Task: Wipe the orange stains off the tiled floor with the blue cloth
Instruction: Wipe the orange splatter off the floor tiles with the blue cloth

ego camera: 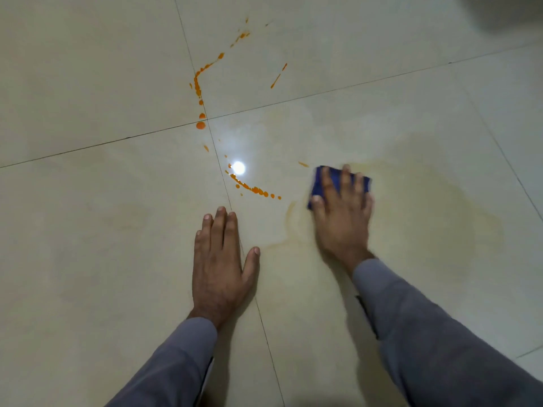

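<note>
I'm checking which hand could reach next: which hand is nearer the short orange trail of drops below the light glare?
Left. The left hand lies flat just below the orange trail; the right hand, on the blue cloth, sits farther off to its right.

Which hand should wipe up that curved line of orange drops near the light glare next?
Probably the right hand. It already presses the blue cloth on the floor, just right of the drops. The left hand lies flat, holding nothing.
</note>
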